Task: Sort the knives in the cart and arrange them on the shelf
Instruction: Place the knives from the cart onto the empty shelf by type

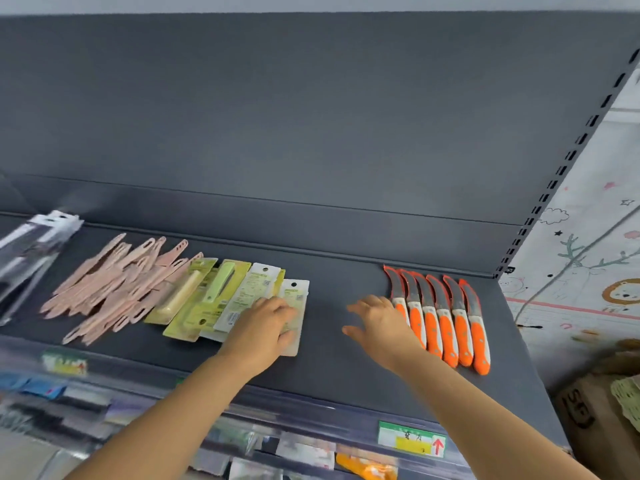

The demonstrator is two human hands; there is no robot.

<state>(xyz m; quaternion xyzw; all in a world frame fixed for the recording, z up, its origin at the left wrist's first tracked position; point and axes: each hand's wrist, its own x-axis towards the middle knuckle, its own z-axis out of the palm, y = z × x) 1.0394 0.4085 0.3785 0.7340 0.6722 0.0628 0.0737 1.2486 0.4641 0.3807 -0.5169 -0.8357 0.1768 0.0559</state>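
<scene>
Six knives (446, 320) with orange-and-white handles and curved grey blades edged in red are laid side by side in a neat row, blades pointing to the back. The row is carried by a dark grey shelf (329, 368), towards its right end.

Well left of the row, carded packs (214, 299) in yellow and pale green are overlapped in a fan. The rightmost card (294, 292), white with a hang hole, is nearest the row. Farther left of the row a loose heap of pink plastic knives (114, 289) is seen, and farthest left some clear-wrapped packs (31, 251), which are blurred.

Behind the row a plain dark back panel (277, 116) is raised. To the right of the row a slotted upright (561, 174), a patterned wall sheet (588, 254) and a cardboard box (595, 420) are found. In front of and below the row, a green and yellow price label (412, 441) is fixed to the shelf's front rail.

The left hand (266, 323) is laid on the rightmost card, its fingers lightly bent across the card's face; nothing is gripped. The right hand (381, 323) is held open just left of the row, its fingers spread apart. Its edge is against the leftmost handle, and nothing is held.
</scene>
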